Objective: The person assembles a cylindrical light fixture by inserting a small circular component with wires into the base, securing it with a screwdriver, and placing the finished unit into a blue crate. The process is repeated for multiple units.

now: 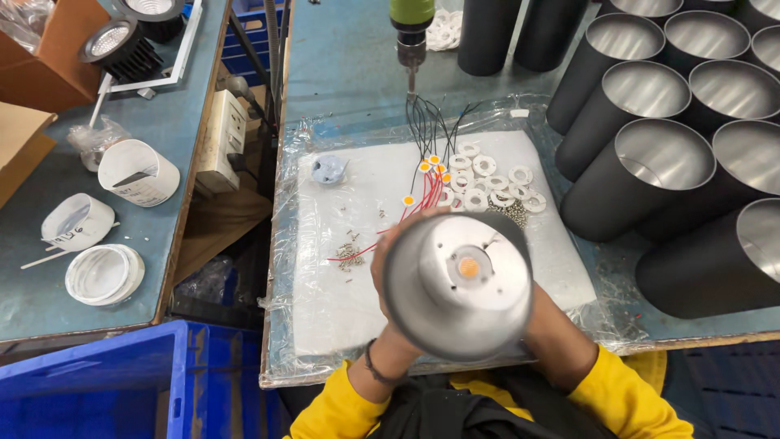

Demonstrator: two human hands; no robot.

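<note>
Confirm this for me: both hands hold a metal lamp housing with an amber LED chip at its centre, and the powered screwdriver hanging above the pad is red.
One detail is off. The head view shows the screwdriver with a green body, not red. The rest stands: the left hand and right hand hold the metal lamp housing, with the amber LED chip at its centre, above the white pad.

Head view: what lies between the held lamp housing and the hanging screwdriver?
Head view: red and black wires with small yellow chips, on white padding, between housing and screwdriver.
</note>
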